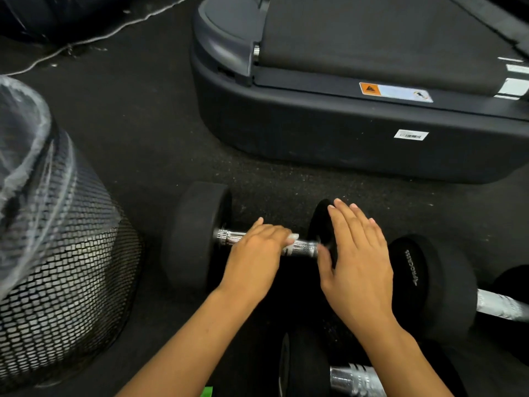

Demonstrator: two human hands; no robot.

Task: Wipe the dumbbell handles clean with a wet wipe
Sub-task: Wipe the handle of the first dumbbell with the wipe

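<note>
**Chrome handle under the left hand, right hand flat on the weight head**

Chrome and black rubber fill the near floor. At about 6 o'clock, at the bottom edge, lies the nearest dumbbell (337,373), only its shiny handle and one black head visible between the two forearms. A small green thing (207,391) shows at the bottom edge; it is cut off and I cannot tell what it is. At 4 o'clock a second dumbbell (435,282) lies with a printed head turned to the camera and its handle going out of the frame on the right.

Near the centre lies the dumbbell being cleaned (197,233), across the view on the dark rubber floor (143,144). The left hand (254,253) is on its chrome handle (229,235), fingers curled over the bar and over a white wet wipe (293,239), of which only a small piece shows beyond the fingers. The grip looks like it presses the wipe on the bar, though the picture is a little blurred here. The right hand (357,259) is released, fingers straight and together, lying flat against the right head of this same dumbbell and grasping nothing.

At 9 o'clock stands a black mesh waste bin (65,282) with a clear plastic liner (20,133) folded over its rim. At 1 o'clock, farther away, is the rear end of a treadmill (343,133), with an orange warning label and a white barcode sticker. At 11 o'clock a thin light cable (94,38) runs over the floor.
</note>
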